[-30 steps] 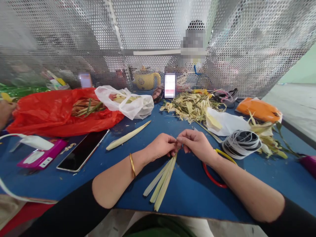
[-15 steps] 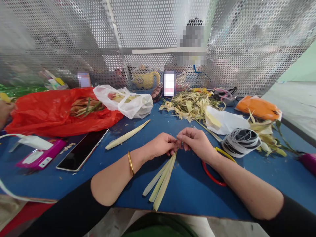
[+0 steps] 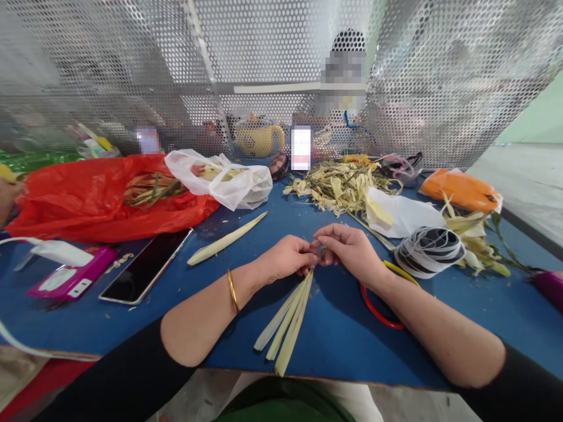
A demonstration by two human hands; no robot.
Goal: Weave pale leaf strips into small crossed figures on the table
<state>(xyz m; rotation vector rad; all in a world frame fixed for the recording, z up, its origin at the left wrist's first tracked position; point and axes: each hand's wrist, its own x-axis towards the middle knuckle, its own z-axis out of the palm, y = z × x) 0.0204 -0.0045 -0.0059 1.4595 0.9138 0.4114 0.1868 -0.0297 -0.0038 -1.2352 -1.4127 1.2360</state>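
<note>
head view looks forward (and down) across the table [image 3: 352,346].

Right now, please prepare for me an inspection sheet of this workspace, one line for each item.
Surface: blue table, bearing pale scraps.
Job's things: leaf strips, fanned toward the near edge.
Clutter: red bag, white bag, dark-screened phone, loose leaf, leaf pile, wound cord.
Grip: left hand pinches the leaf strips; right hand has fingers bent close by, contents unclear.
Cables: white cable at left.
Surroundings: perforated screen behind, yellow pot beyond.

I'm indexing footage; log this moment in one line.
left hand: pinching husk strips at gathered ends | right hand: close beside left, hold unclear | smartphone: lying on table
</note>
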